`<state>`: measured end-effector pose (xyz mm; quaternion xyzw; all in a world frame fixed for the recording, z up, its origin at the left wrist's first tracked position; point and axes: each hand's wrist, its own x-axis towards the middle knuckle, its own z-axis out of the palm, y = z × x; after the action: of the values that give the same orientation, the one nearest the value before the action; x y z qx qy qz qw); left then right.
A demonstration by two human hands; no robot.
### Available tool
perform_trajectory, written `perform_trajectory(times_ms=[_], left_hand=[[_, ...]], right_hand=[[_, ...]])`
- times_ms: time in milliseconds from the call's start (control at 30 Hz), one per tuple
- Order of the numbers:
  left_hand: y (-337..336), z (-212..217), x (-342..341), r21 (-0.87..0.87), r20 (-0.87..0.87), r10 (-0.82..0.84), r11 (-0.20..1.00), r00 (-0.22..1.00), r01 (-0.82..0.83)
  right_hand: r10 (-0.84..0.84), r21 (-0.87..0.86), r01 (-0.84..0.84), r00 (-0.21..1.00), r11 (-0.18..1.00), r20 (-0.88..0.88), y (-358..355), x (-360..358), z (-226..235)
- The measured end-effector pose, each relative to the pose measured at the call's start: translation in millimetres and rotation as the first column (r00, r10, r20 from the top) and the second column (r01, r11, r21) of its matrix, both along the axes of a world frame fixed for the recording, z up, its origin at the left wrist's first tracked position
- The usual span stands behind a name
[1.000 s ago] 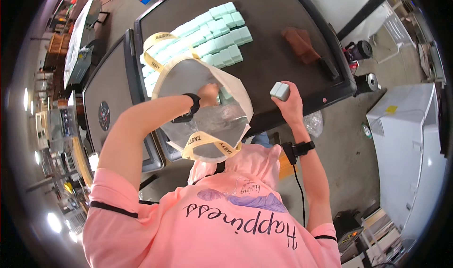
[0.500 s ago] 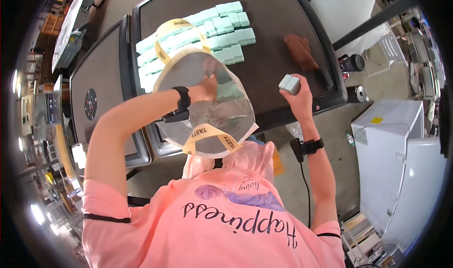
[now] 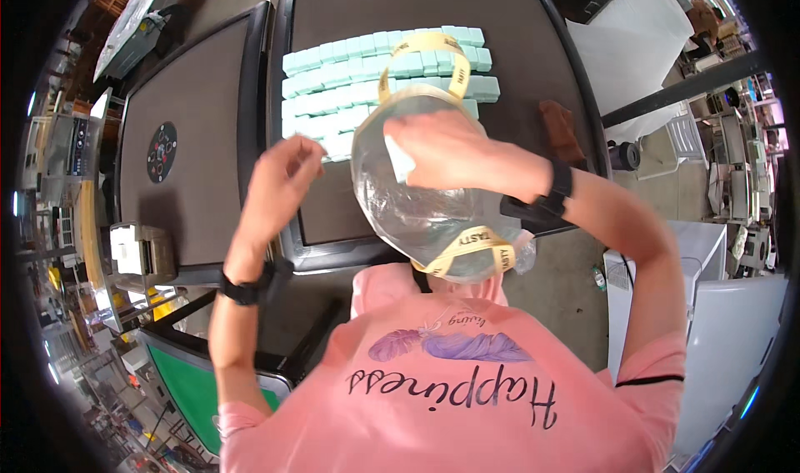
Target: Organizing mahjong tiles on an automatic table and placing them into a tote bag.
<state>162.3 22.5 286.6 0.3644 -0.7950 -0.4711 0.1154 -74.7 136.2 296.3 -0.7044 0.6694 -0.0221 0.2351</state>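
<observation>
My right hand (image 3: 446, 152) reaches across over a clear plastic bag (image 3: 417, 210) with cream printed band handles. Its fingers are closed on a pale block (image 3: 400, 160), which is partly covered by the hand. To the left of the bag, my left hand (image 3: 286, 175) is raised with its fingers loosely curled and apart, and nothing shows in it. Beyond both hands, several rows of mint-green blocks (image 3: 333, 79) lie side by side on the dark tabletop (image 3: 358, 10). The bag and my right hand hide part of the nearest rows.
A brown cloth-like item (image 3: 562, 131) lies on the right part of the tabletop. Another dark table (image 3: 200, 73), with a round black disc (image 3: 162, 152) on it, adjoins at the left. White cabinets (image 3: 733, 323) stand at the right, and a green panel (image 3: 196, 390) is at lower left.
My right hand has come from the right side to the bag with the pale block. My left hand has left the bag and moved left. The whole view has shifted.
</observation>
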Motion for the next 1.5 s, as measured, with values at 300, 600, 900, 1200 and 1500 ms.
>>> perform_trajectory(times_ms=[300,600,900,1200,1500], left_hand=[[57.2,-134.7,118.9,0.316,0.057,0.269,0.909,0.961,-0.273],[67.2,-166.6,145.2,0.366,0.151,0.331,0.857,0.932,-0.363],[30.2,-162.6,118.2,0.292,0.124,0.249,0.916,0.961,-0.275],[-52.2,-218.4,45.6,-0.306,0.114,0.135,0.947,0.984,-0.095],[-99.0,-259.5,-0.4,-0.333,0.272,0.043,0.941,0.961,0.052]], right_hand=[[0.024,0.023,-0.019,0.965,1.000,-0.261,-25.3,42.0,-201.5],[0.037,-0.104,-0.084,0.920,0.991,-0.390,5.8,-0.1,-256.8],[0.192,-0.380,-0.400,0.856,0.834,-0.480,9.1,3.7,-255.1],[0.294,-0.020,-0.317,0.900,0.948,-0.322,-12.4,9.8,-203.8],[-0.206,0.078,0.289,0.446,0.954,0.871,24.4,-37.8,28.3]])
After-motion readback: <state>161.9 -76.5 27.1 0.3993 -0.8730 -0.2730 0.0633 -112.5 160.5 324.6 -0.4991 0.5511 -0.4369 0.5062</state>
